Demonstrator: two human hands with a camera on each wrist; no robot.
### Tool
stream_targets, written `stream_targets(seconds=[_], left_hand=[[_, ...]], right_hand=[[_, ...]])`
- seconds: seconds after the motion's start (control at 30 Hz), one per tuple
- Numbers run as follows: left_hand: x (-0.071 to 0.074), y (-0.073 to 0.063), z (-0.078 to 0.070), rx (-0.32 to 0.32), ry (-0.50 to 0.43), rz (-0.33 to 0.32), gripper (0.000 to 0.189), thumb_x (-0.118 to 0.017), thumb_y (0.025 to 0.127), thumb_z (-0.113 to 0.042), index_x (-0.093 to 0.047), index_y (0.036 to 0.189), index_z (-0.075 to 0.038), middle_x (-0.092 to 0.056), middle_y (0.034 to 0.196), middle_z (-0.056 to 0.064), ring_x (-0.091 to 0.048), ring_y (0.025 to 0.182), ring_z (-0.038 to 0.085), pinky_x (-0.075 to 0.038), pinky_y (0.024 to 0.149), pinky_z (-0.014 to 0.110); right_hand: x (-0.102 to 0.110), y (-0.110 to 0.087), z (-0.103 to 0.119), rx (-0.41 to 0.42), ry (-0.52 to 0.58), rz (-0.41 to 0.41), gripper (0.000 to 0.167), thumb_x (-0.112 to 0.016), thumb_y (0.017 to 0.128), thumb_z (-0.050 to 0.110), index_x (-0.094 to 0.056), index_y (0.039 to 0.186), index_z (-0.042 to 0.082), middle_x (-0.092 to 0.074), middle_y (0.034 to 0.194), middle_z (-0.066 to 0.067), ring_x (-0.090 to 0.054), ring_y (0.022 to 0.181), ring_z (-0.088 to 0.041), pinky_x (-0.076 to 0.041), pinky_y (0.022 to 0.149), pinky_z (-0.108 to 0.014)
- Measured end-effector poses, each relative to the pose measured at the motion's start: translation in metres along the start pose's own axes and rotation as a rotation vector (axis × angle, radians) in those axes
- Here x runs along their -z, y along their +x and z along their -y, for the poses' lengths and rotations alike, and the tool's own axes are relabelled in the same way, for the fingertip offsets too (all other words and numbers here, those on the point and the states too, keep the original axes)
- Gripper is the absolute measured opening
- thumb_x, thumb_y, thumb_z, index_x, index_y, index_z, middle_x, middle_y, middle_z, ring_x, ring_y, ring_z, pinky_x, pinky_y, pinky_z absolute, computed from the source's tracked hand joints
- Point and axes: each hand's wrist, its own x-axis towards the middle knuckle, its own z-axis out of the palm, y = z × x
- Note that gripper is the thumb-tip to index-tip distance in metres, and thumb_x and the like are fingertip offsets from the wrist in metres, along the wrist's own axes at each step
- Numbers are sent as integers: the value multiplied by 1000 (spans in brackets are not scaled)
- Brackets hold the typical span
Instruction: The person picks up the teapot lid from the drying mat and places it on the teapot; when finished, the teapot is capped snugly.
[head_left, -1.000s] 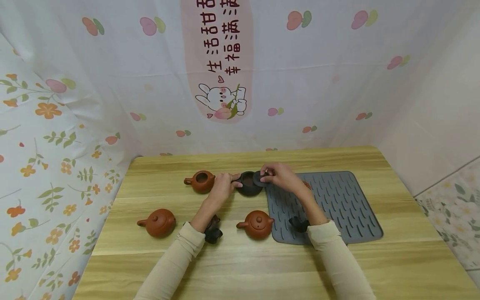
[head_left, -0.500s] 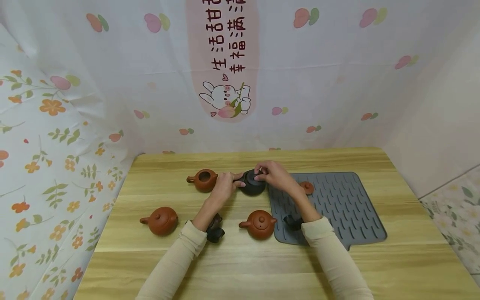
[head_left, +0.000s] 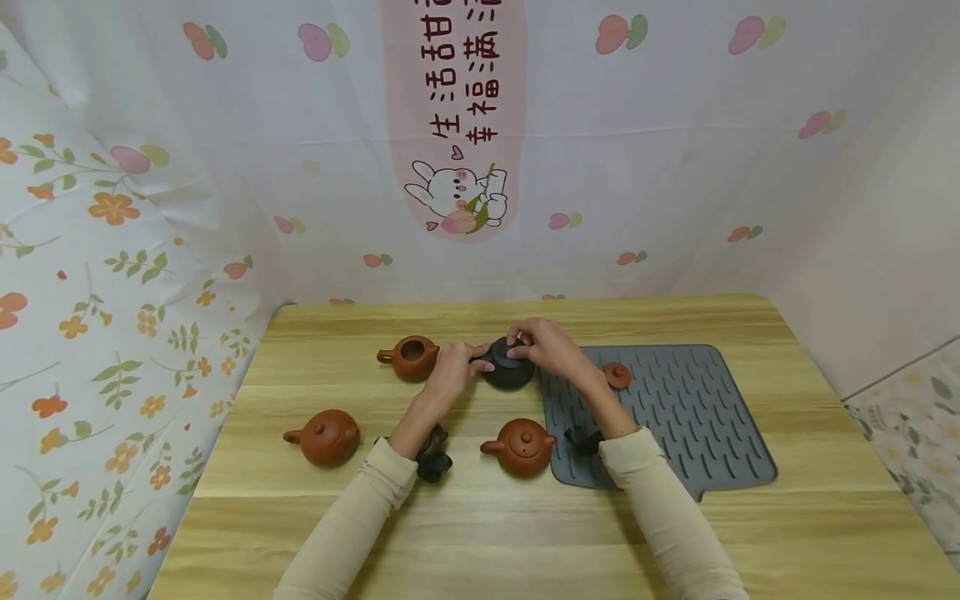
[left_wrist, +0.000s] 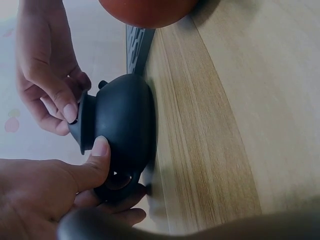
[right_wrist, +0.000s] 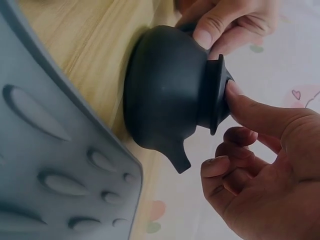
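A black teapot (head_left: 507, 375) stands on the wooden table at the back middle. My left hand (head_left: 450, 372) grips its handle (left_wrist: 120, 187), with the thumb up against the pot's body. Between the fingertips of my right hand (head_left: 551, 348) is the knob of the black lid (right_wrist: 218, 95), which is over the pot's mouth. Whether the lid sits fully down, I cannot tell. The short spout (right_wrist: 175, 155) points toward the right, beside the grey mat. Left of my left hand is a lidless reddish-brown teapot (head_left: 413, 360).
On the grey ridged mat (head_left: 675, 408) lies a reddish-brown lid (head_left: 617, 375). Two lidded reddish-brown teapots stand nearer the front, one at left (head_left: 324, 439) and one at middle (head_left: 522, 448). Dark objects lie partly hidden under both forearms. A printed curtain (head_left: 315, 208) hangs behind the table.
The black lid has moved left from the pot's right rim to cover its mouth, still pinched by my right hand. My left hand keeps its hold on the handle. The head view has shifted slightly.
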Motion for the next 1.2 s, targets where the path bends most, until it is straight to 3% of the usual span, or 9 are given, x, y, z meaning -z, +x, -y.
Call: stream_targets(seconds=[0.23, 0.53, 0.6, 0.67, 0.73, 0.83, 0.97, 1.07, 1.2], left_hand=[[-2, 3, 2, 45, -26, 16, 47, -80, 99, -19, -70, 142, -3, -78, 108, 31, -22, 48, 4, -25, 51, 20], [-13, 10, 12, 29, -40, -4, 47, -81, 97, -18, -71, 140, -2, -77, 99, 32, -20, 47, 5, -23, 50, 22], [-14, 10, 15, 16, -30, -9, 46, -81, 98, -18, -72, 140, -2, -78, 97, 30, -25, 48, 9, -27, 50, 24], [-14, 9, 20, -24, -20, -13, 47, -81, 99, -19, -72, 141, 0, -80, 106, 29, -50, 52, 13, -42, 53, 24], [-4, 2, 15, -45, -20, 3, 47, -80, 101, -18, -71, 143, 1, -79, 119, 27, -75, 76, 24, -59, 67, 29], [12, -6, 18, -93, -72, 17, 52, -76, 104, -22, -66, 151, -2, -79, 126, 23, -74, 73, 22, -58, 66, 28], [52, -22, 15, -84, -145, -11, 56, -75, 106, -25, -61, 158, -10, -73, 80, 25, -26, 48, 12, -29, 52, 28], [82, -38, 15, -30, -140, -77, 55, -74, 106, -20, -61, 159, -11, -77, 92, 27, -33, 55, 10, -31, 57, 27], [98, -52, 37, 46, -140, -133, 56, -74, 106, -16, -59, 159, -9, -72, 136, 29, -41, 59, 21, -31, 59, 27]], right_hand=[[-5, 2, -5, 12, 5, -15, 7, -81, 100, 8, -76, 103, 4, -59, 78, -4, -48, 67, -15, -40, 66, -30], [-6, 0, -5, 1, -7, -36, 8, -83, 99, 8, -77, 104, 3, -60, 77, -4, -49, 67, -15, -40, 66, -30], [-6, -1, -4, 3, -8, -37, 10, -82, 100, 8, -78, 106, 3, -59, 76, -4, -48, 66, -15, -41, 65, -29], [-5, -4, -4, 1, 19, -34, 14, -80, 102, 10, -77, 113, 1, -57, 76, -3, -46, 65, -15, -40, 65, -30], [-1, -9, -6, -10, 61, -33, 21, -78, 104, 11, -75, 121, -1, -54, 76, -3, -44, 64, -15, -39, 65, -30], [11, -22, -13, -48, 105, -52, 30, -73, 107, 12, -71, 131, -5, -51, 77, -4, -43, 65, -17, -38, 64, -32], [34, -42, -33, -113, 97, -107, 30, -70, 109, 11, -70, 132, -9, -57, 83, -10, -48, 71, -20, -41, 68, -35], [49, -58, -51, -152, 56, -138, 28, -70, 110, 10, -71, 129, -9, -65, 90, -17, -57, 77, -23, -48, 74, -39], [61, -81, -71, -191, -5, -155, 25, -71, 109, 11, -72, 125, -8, -70, 95, -20, -66, 84, -28, -54, 77, -45]])
